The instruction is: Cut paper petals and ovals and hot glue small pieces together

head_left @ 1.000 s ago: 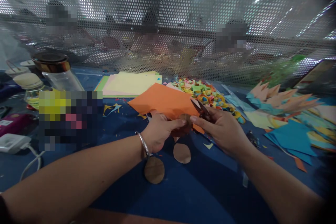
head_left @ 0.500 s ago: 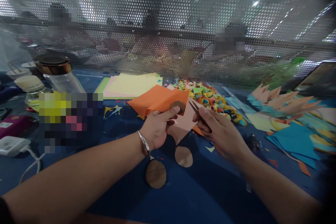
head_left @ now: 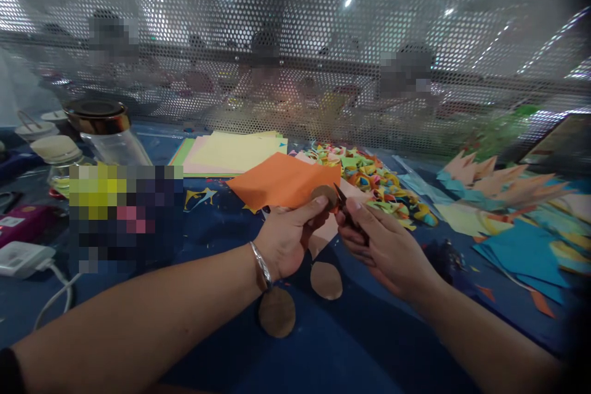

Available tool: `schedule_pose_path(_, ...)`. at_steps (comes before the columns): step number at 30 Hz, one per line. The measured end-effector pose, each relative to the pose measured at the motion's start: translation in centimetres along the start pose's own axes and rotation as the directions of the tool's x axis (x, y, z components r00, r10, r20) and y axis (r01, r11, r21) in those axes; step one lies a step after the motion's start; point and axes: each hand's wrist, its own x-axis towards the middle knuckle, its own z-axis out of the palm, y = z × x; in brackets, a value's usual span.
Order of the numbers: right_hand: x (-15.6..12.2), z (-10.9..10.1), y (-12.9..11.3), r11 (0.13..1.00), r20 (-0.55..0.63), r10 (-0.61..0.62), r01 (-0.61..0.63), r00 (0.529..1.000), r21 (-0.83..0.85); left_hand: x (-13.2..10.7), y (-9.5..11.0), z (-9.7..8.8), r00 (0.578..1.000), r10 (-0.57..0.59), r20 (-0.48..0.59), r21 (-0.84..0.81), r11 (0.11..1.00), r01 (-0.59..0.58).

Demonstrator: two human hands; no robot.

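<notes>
My left hand (head_left: 295,231) pinches a sheet of orange paper (head_left: 281,180) together with a small round brown disc (head_left: 324,196) laid on its right part. Dark-bladed scissors (head_left: 340,196) are gripped in my right hand (head_left: 376,237), their blades at the paper's right edge close beside the disc. My fingers hide most of the scissors' handles. Below the hands, two more brown discs lie on the blue table: one disc (head_left: 277,312) near my left wrist, another disc (head_left: 326,280) between my forearms. Pink paper (head_left: 323,239) shows under and behind the orange sheet.
Behind the hands lie a stack of coloured paper (head_left: 231,154) and a heap of paper scraps (head_left: 369,175). Folded paper pieces (head_left: 494,178) and blue sheets (head_left: 519,252) are at right. A lidded jar (head_left: 108,135) and white charger (head_left: 25,258) stand left. A perforated metal screen (head_left: 295,68) rises behind.
The scissors' blades have come from just right of the orange paper onto its edge beside the disc. My left hand has shifted slightly right with the paper and disc.
</notes>
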Motion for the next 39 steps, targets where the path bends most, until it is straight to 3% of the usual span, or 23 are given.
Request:
schedule_pose_path(11, 0.1, -0.1, -0.1, 1.0, -0.023, -0.01, 0.01, 1.0, -0.023, -0.1, -0.1, 0.1, 1.0, 0.005, 0.006, 0.017, 1.0, -0.005)
schedule_pose_path(16, 0.0, -0.2, -0.2, 0.998, -0.024, -0.029, 0.027, 0.999, -0.062, 0.0, 0.1, -0.1, 0.997, 0.065, 0.049, 0.12, 0.99, -0.071)
schedule_pose_path(27, 0.1, -0.8, -0.3, 0.986, -0.026, -0.061, 0.056, 0.998, -0.16, 1.0, 0.7, -1.2, 0.947, 0.231, 0.223, 0.386, 0.871, -0.303)
schedule_pose_path(35, 0.4, -1.3, 0.0, 0.974, -0.025, -0.076, 0.069, 0.997, -0.217, 1.0, 1.4, -0.8, 0.92, 0.263, 0.291, 0.431, 0.822, -0.372)
schedule_pose_path(39, 0.3, -1.2, -0.1, 0.974, -0.013, -0.072, 0.067, 0.997, -0.217, 0.8, 1.5, -0.9, 0.94, 0.225, 0.255, 0.496, 0.804, -0.327)
